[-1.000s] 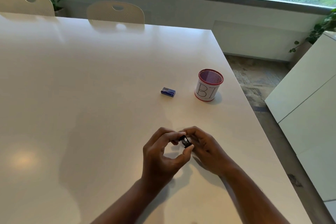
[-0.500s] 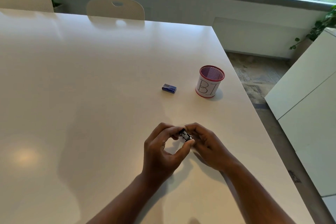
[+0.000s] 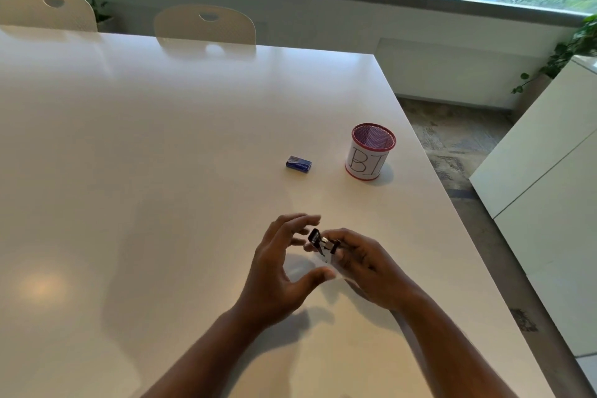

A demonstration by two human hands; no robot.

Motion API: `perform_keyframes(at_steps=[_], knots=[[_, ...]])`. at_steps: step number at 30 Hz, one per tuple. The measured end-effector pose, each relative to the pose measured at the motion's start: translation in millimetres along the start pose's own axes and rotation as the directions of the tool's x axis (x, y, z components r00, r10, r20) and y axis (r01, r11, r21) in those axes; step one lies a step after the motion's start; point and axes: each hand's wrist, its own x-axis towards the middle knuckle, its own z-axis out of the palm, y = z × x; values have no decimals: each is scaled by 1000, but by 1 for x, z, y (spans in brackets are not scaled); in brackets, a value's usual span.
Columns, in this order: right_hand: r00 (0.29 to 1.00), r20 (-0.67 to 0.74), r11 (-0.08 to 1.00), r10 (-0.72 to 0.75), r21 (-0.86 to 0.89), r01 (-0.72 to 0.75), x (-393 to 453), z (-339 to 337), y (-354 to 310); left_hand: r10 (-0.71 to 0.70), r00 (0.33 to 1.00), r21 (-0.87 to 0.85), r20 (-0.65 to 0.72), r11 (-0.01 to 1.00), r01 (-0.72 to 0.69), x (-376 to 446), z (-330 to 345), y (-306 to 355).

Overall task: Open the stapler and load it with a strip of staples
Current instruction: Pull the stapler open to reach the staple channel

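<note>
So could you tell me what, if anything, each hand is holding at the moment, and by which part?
The right hand holds the small black stapler by its rear end, its top swung open. The left hand is open beside it, holding nothing.

The left hand (image 3: pixel 274 271) lets go of the stapler (image 3: pixel 321 244) — its fingers now spread, thumb apart from them. The stapler's black top stands swung up and open, and only the right hand (image 3: pixel 365 263) grips it.

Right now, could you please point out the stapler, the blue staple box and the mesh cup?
stapler (image 3: pixel 319 242), head view, its raised black top.
blue staple box (image 3: pixel 298 164), head view, front face.
mesh cup (image 3: pixel 366 162), head view, its white label.
</note>
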Motion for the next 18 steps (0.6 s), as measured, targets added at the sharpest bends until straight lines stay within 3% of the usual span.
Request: perform_keyframes(at_steps=[2,7,12,18], knots=[[1000,4,1000,9,-5,-9,0,-1,0,-35,997,-57,62,998,39,1,-3,-4],[1000,-10,999,-15,-40,15,2,0,5,-75,997,-89,12,993,76,2,-3,-5],[992,-123,995,-39,-95,27,3,1,10,-52,997,-87,-54,995,47,2,-2,-2],[945,-264,960,-192,-251,125,0,7,2,-23,994,-3,-106,1000,23,1,-2,-2]])
